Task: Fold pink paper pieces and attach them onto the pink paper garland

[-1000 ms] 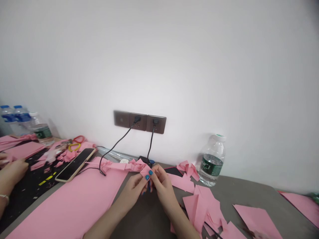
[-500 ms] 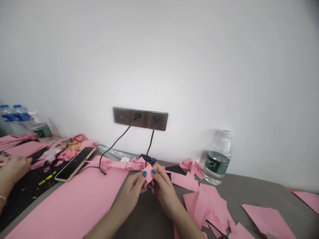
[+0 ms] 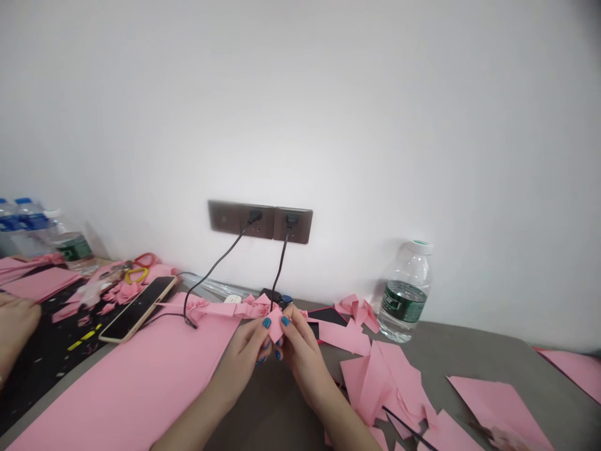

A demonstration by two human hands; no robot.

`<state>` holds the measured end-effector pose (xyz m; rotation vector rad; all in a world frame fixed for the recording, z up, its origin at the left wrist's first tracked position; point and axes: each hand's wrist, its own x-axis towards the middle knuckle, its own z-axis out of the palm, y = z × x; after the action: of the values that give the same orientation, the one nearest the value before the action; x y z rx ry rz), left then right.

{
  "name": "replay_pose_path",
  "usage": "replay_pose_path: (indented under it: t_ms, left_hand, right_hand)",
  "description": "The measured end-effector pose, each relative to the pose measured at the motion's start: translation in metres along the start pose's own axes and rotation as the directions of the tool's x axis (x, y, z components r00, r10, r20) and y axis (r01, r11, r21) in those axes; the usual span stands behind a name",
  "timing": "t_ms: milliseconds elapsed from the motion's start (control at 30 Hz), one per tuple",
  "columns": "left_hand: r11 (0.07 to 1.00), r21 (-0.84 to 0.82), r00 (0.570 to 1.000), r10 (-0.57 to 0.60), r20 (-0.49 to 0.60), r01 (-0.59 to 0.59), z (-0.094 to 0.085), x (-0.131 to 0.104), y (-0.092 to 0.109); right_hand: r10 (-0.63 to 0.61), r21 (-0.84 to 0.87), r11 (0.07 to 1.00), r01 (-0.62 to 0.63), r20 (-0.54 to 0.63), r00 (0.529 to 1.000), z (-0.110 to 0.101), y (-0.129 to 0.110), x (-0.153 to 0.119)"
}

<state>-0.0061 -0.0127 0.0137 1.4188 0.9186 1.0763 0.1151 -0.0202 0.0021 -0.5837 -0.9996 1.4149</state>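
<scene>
Between my two hands is a small folded piece of pink paper [image 3: 276, 327], its upper point facing the wall. My left hand [image 3: 245, 352] pinches its left edge, thumb on top and fingers curled beneath. On the other edge, my right hand [image 3: 304, 352] grips it the same way. Both thumbs show blue nails, and the paper's underside is hidden by the fingers. A large sheet of pink paper [image 3: 136, 382] lies left of my forearms. Several folded pink pieces [image 3: 244, 308] lie in a row just beyond my hands.
A phone [image 3: 139, 310] and scissors [image 3: 137, 274] lie at left, near a co-worker's hand [image 3: 19, 326]. Black cables run from the wall sockets [image 3: 260, 222]. A water bottle [image 3: 406, 294] stands right of centre, with loose pink sheets [image 3: 389, 382] before it. Another person's hand [image 3: 504, 438] appears blurred at lower right.
The whole view has shifted slightly, so things sit a little further left. Both hands still hold the small paper, which now shows a more pointed, diamond-like outline. The co-worker's hand has moved left.
</scene>
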Motion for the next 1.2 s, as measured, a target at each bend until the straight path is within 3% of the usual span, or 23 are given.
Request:
replay_pose_path:
  t_ms: [167,500,633,733,900,967,1200]
  left_hand:
    - [0.994,0.107,1.0,0.003,0.027,-0.006,0.001,0.001,0.001]
    - [0.998,0.053,1.0,0.016,0.019,-0.017,0.0,-0.001,0.0]
    - [0.995,0.094,1.0,0.024,-0.005,-0.023,-0.001,0.0,0.001]
    - [0.996,0.085,1.0,0.019,0.004,-0.019,0.0,0.0,0.001]
    - [0.991,0.133,0.984,-0.042,0.171,0.019,0.002,0.0,-0.002]
    - [0.99,0.14,0.981,-0.044,0.187,0.018,0.002,0.001,-0.006]
    - [0.925,0.378,0.998,0.055,-0.031,-0.04,-0.003,0.002,-0.014]
  right_hand:
    - [-0.026,0.0,1.0,0.026,-0.03,0.999,-0.002,0.004,0.003]
    - [0.047,0.096,0.994,-0.047,0.002,0.999,0.0,-0.001,-0.001]
    - [0.052,0.079,0.996,-0.047,-0.055,0.997,0.001,0.002,0.0]
    - [0.007,-0.012,1.0,-0.009,-0.122,0.993,-0.001,0.005,0.003]
    - [-0.122,-0.274,0.959,0.068,-0.185,0.975,-0.013,-0.005,0.008]
    - [-0.155,-0.366,0.927,0.085,-0.166,0.974,-0.017,-0.009,0.008]
    - [-0.299,-0.575,0.802,0.163,-0.15,0.942,-0.008,-0.003,0.002]
